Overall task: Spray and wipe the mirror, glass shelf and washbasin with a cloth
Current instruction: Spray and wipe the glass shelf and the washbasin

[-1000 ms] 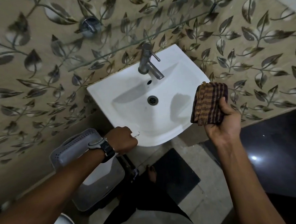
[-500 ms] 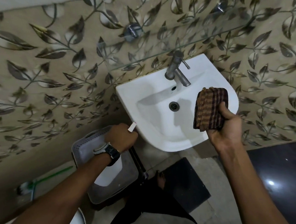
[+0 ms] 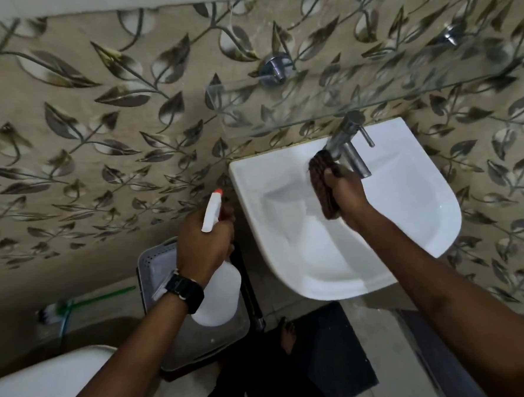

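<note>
Cloth [image 3: 323, 188], folded into a thick brown pad, is clamped in the right hand [image 3: 345, 198] over the basin [image 3: 409, 220], just in front of the tap [image 3: 348, 145] and near its base. It looks soft and light, and should crush to any curve, so a full-palm grip across the middle, as here, suits it; held by a corner it would likely flop open. Its long axis runs from the basin's bowl up toward the tap, the top end almost touching the spout. Whether it presses on the porcelain or hangs just above, I cannot tell.

Left of the basin, the left hand [image 3: 203, 241] is wrapped round the neck of a white spray bottle [image 3: 219, 296]. The bottle stands roughly upright, its long axis running from its base up to the orange-tipped nozzle [image 3: 217, 191], which aims toward the wall. The plastic looks smooth and could slip when wet; the neck under the trigger is the sure hold.

The basin is hard and slick. Above the basin, the glass shelf [image 3: 371, 99] looks fragile and wants a light touch.
</note>
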